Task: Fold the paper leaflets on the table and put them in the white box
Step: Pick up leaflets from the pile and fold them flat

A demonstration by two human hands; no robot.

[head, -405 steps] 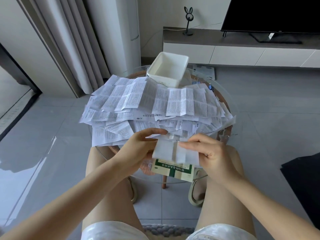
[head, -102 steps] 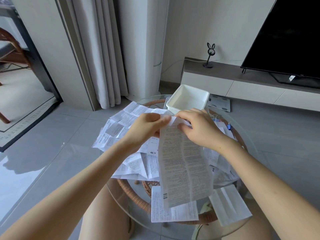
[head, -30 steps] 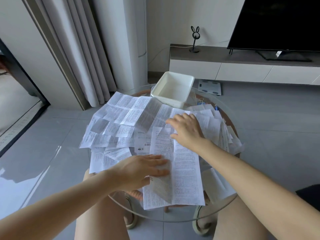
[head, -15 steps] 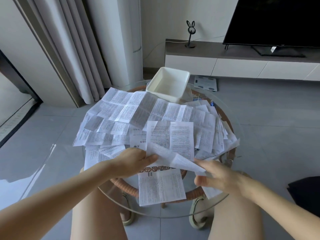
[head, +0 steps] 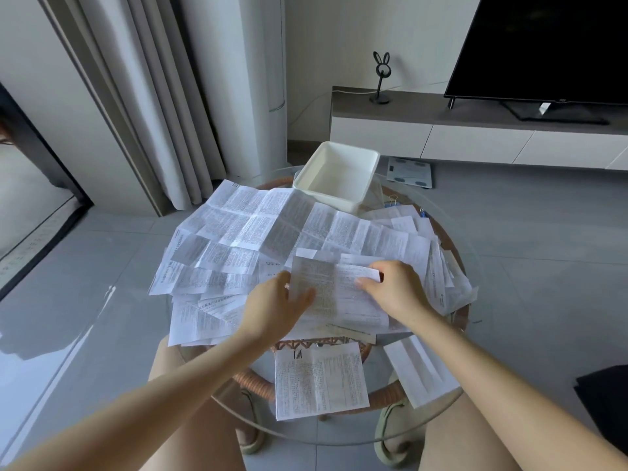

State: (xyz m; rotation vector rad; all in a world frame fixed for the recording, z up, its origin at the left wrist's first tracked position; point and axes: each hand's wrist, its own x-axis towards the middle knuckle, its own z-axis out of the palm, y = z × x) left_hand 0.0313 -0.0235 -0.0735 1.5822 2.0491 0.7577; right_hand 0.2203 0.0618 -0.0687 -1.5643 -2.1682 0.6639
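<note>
**Crease the half-folded leaflet**

The leaflet [head: 339, 294] lies doubled over mid-pile on the table [head: 339, 433], near of the white box [head: 336, 175]. My left hand [head: 278, 307] pinches its left edge. My right hand [head: 396, 290] curls onto the flap, pinching or pressing I cannot tell. I'd align the edges first, then press the crease outward.

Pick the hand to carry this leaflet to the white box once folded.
Right, marginally: right hand grips the leaflet at its far edge, nearer the white box; left hand pinches the left edge.
</note>
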